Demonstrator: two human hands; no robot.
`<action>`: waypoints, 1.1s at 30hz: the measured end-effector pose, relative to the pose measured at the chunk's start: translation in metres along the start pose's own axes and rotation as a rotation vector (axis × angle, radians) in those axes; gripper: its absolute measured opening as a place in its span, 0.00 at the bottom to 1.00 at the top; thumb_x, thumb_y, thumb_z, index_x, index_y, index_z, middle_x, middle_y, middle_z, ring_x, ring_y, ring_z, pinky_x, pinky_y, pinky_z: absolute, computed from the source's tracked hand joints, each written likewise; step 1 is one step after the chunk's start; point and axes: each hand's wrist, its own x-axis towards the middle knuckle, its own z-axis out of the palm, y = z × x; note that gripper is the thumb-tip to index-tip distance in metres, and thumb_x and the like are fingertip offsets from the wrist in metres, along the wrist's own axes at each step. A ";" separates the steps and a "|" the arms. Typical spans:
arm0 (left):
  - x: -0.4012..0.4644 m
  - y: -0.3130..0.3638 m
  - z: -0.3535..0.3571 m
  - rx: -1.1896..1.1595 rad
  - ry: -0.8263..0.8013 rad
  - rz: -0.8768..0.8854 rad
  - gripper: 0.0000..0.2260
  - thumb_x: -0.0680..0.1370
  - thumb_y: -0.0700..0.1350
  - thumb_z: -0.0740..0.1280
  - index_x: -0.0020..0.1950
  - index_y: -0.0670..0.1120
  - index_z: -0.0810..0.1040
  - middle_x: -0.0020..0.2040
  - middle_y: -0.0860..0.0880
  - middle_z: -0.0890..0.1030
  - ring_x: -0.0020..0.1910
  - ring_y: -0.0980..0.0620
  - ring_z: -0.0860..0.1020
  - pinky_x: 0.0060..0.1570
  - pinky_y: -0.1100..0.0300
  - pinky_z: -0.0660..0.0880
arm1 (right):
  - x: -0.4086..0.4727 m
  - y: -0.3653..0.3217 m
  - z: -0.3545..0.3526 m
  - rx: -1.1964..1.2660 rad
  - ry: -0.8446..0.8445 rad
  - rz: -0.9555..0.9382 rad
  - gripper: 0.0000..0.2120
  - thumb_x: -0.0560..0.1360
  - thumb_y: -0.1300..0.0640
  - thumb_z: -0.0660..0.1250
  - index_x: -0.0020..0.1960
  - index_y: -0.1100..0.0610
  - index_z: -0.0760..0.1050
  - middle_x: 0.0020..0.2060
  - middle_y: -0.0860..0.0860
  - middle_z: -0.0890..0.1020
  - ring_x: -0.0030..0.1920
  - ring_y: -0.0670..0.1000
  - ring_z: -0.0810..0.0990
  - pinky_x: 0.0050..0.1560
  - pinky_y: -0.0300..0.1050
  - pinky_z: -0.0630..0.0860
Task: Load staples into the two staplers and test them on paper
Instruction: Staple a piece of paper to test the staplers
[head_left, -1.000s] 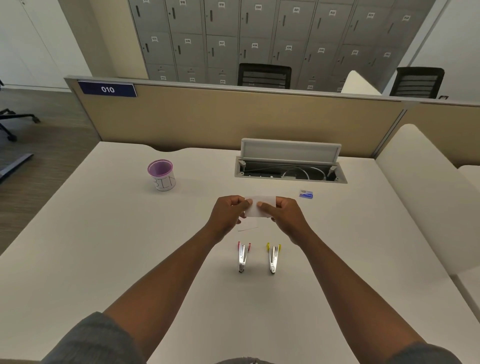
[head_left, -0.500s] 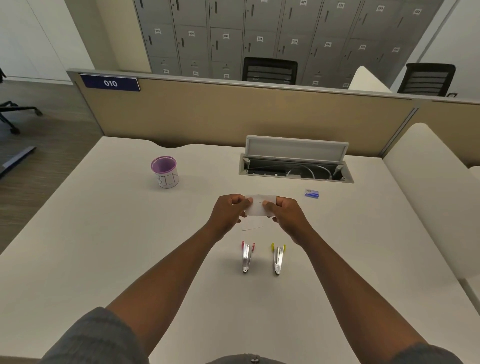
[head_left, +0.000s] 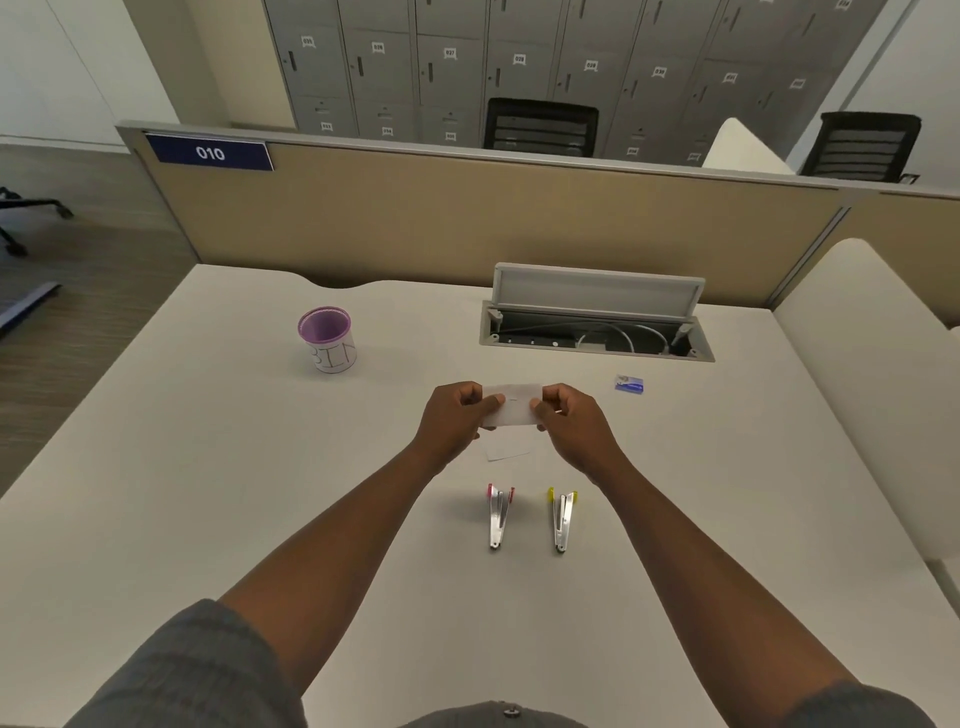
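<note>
Two hands meet above the middle of the white desk (head_left: 171, 467), and between them they hold up a small slip of paper (head_left: 511, 405). The left hand (head_left: 453, 423) pinches the slip's left end with thumb on the near face and curled fingers behind; the right hand (head_left: 574, 428) pinches the right end the same way. The fingers behind the slip are hidden by it and by the knuckles, so how many of them touch the paper cannot be told. A short dark line sits near the slip's centre, between the two thumbs; it may be a staple, but it is too small to be sure. Below the held slip, a second pale piece of paper (head_left: 509, 449) lies flat on the desk, faint against the surface and partly covered by the hands.

Nearer the person, well clear of both grips, two metal staplers lie side by side, apart from each other: the stapler with red ends (head_left: 498, 517) on the left and the stapler with yellow ends (head_left: 562, 519) on the right. Whether they hold staples cannot be seen.

To the right of the right hand, a small blue staple box (head_left: 629, 384) rests on the desk; its print is unreadable. A purple cup (head_left: 327, 340) with hand-drawn lettering stands far left. Behind the hands an open cable tray (head_left: 597, 332) is set in the desk, its lid raised. Both grey sleeves are cut off by the bottom edge.
</note>
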 end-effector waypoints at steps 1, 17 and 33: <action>0.002 -0.004 -0.001 0.012 0.005 -0.003 0.12 0.77 0.47 0.69 0.46 0.36 0.79 0.46 0.41 0.82 0.38 0.50 0.81 0.37 0.57 0.77 | 0.002 0.001 0.000 -0.056 0.016 -0.017 0.09 0.79 0.54 0.62 0.56 0.57 0.76 0.45 0.48 0.79 0.39 0.44 0.77 0.40 0.33 0.72; 0.020 -0.127 -0.060 0.870 0.112 0.175 0.22 0.81 0.45 0.60 0.73 0.38 0.67 0.73 0.40 0.69 0.73 0.43 0.65 0.70 0.51 0.63 | 0.099 -0.066 0.052 -0.770 -0.127 -0.416 0.11 0.78 0.53 0.59 0.52 0.54 0.79 0.48 0.54 0.84 0.47 0.58 0.79 0.51 0.52 0.75; 0.019 -0.196 -0.070 1.013 0.023 0.085 0.31 0.81 0.56 0.50 0.79 0.41 0.50 0.80 0.44 0.52 0.79 0.47 0.48 0.77 0.51 0.47 | 0.205 -0.179 0.203 -0.822 -0.050 -0.751 0.13 0.75 0.57 0.58 0.50 0.54 0.81 0.46 0.52 0.84 0.47 0.60 0.78 0.50 0.49 0.68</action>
